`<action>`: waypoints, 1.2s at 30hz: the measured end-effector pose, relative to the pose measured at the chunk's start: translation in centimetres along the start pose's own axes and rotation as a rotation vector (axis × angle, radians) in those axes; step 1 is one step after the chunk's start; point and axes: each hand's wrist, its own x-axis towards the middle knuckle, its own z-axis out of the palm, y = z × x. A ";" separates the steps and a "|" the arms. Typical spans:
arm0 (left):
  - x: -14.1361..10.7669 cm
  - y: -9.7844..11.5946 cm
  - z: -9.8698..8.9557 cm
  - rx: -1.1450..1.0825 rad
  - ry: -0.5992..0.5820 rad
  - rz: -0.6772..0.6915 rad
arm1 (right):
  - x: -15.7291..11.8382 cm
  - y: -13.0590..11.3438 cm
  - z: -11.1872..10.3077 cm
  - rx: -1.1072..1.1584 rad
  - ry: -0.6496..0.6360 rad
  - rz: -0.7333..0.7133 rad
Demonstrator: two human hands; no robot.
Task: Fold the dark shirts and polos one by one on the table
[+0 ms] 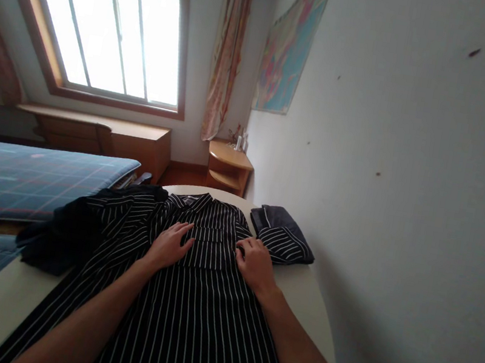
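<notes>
A black garment with white stripes (195, 303) lies spread face up, its collar at the far edge of the white round table (320, 329). My left hand (169, 246) rests on the left side of its chest, fingers apart and holding nothing. On the right side, my right hand (256, 263) lies at the garment's edge near the sleeve, with bent fingers on the cloth; whether they pinch any of it is too small to tell. A folded dark and striped garment (284, 237) sits just beyond my right hand. To the left, dark clothing (63, 236) is bunched against the striped cloth.
A blue plaid mattress (31, 179) borders the table on the left. The white wall (387, 198) runs close along the right. Behind the table stand a small corner shelf (230, 155) and a wooden desk (140, 131) under the window.
</notes>
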 end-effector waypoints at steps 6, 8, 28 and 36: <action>-1.4 1.3 0.7 0.110 -0.123 0.004 | 0.1 3.7 -1.6 -0.156 0.095 0.164; -1.6 1.5 0.8 0.122 -0.130 0.009 | 0.2 4.6 -1.5 -0.164 0.130 0.216; -1.5 1.3 0.8 0.124 -0.150 0.006 | 1.1 10.0 -4.3 0.295 0.697 0.339; -1.1 1.2 1.0 0.005 -0.056 -0.028 | -0.3 2.3 -5.2 0.529 0.850 -0.025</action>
